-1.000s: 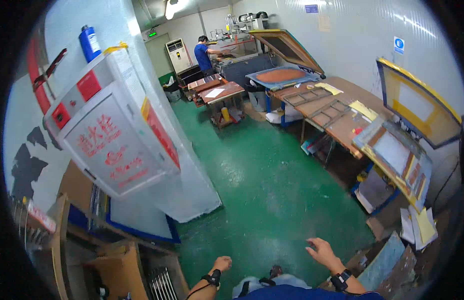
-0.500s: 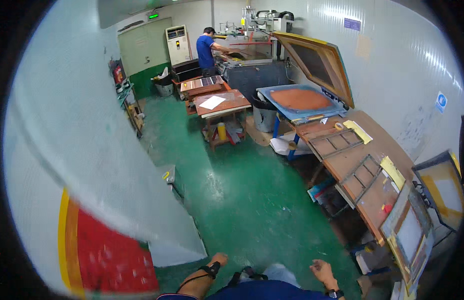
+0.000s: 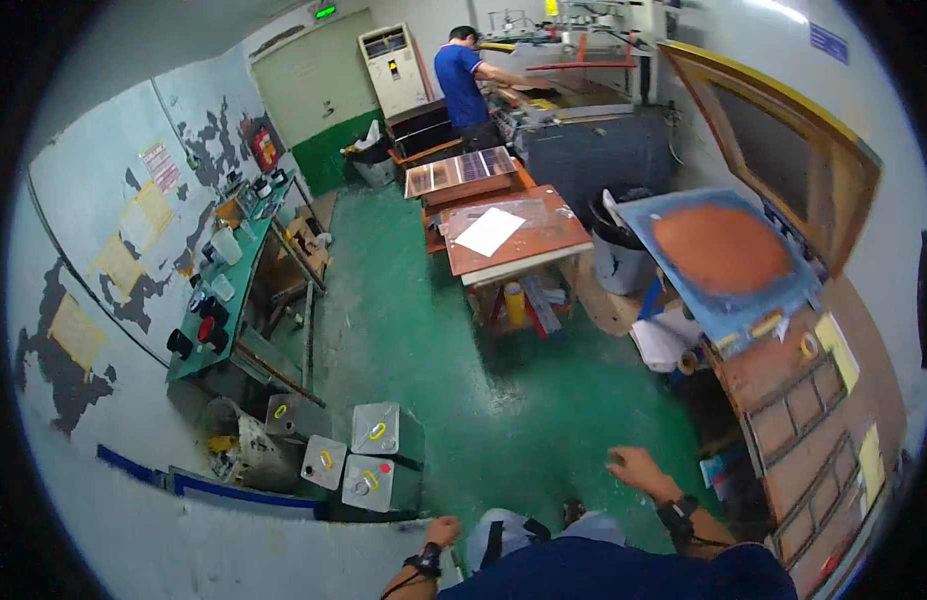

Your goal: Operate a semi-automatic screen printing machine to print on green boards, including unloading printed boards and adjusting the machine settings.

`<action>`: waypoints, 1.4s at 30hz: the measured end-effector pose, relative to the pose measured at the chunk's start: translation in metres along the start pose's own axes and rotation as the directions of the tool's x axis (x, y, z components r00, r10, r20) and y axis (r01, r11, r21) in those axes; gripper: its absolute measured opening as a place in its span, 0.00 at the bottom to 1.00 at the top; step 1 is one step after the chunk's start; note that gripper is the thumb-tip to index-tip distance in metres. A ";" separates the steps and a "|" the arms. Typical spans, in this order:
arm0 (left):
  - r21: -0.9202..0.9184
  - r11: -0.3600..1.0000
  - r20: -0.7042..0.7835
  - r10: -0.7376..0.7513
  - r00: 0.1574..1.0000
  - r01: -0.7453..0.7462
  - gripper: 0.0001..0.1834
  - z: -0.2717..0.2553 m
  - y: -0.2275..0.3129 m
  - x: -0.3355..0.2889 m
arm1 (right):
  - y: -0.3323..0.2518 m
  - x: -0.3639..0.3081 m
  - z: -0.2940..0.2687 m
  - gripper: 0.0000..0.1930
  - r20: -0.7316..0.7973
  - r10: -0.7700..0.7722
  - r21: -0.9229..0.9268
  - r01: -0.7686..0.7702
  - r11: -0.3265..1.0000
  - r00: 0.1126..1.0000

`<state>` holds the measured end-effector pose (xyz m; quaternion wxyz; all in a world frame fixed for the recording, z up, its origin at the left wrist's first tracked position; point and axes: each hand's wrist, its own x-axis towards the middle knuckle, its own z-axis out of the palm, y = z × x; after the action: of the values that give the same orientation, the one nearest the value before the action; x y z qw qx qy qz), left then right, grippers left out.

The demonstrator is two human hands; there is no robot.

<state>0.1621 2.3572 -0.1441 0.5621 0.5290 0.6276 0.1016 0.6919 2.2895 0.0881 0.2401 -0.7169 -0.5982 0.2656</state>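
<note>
My left hand [image 3: 443, 531] hangs low at the bottom, beside the end of the pale wall. Its fingers are curled in, with nothing showing in them. My right hand [image 3: 638, 468] is held out over the green floor [image 3: 513, 420], its fingers loosely bent and apart, holding nothing. Both wrists wear dark bands. Neither hand touches anything. Nearest to the left one are several square metal cans [image 3: 368, 487] with yellow handles. To the right of my right hand runs a brown worktable [image 3: 783, 440] with dark frames [image 3: 798, 408] on it.
A low table [image 3: 553, 240] with a white sheet [image 3: 490, 232] stands ahead. On the left are a green bench [image 3: 245, 285] with cups and a waste bin [image 3: 268, 450]. A blue board [image 3: 643, 225] lies under a raised screen frame [image 3: 858, 200]. A co-worker [image 3: 461, 85] leans over a machine [image 3: 603, 145].
I have moved forward along the floor, past the wall end; the left bench, bin and cans have come into view. My right hand has swung up and forward. The co-worker stays at the machine.
</note>
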 end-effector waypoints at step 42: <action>-0.038 0.963 0.715 0.213 0.665 -0.267 0.10 -0.400 0.926 0.955 | -0.213 0.837 0.121 0.18 -0.449 0.853 0.478 -0.735 0.481 0.265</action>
<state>0.5285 3.6760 0.0924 0.7236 0.6241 0.2886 -0.0604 0.5757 3.1531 0.0612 0.3216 -0.9365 -0.0084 0.1392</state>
